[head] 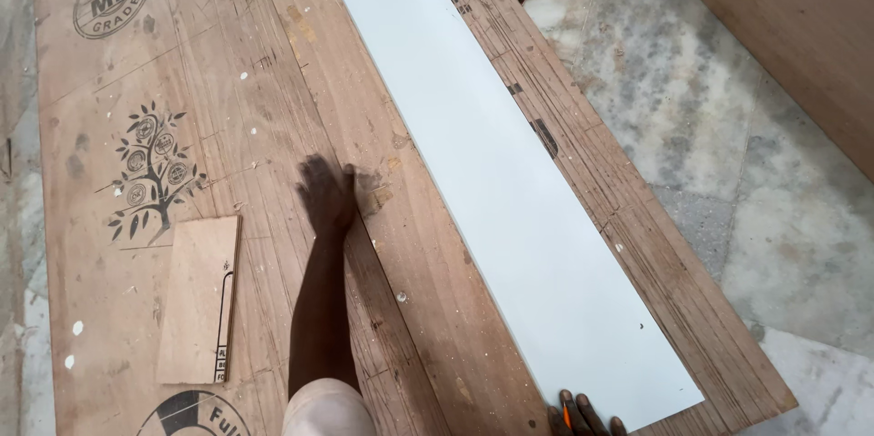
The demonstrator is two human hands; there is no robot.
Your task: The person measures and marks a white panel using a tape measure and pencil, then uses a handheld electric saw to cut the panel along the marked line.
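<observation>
Two hands show over a large plywood sheet [273, 108] lying on a stone floor [728, 145]; the left hand [326, 195] is blurred, stretched flat over the bare plywood with fingers spread and grasping nothing, just left of a long white strip [492, 172]; the right hand [583, 418] sits at the bottom edge, fingertips touching the strip's near end, with something small and orange between the fingers; whether it is gripped I cannot tell; the strip lies diagonally across the plywood; a small offcut [198, 299] rests well to the left of the left arm.
</observation>
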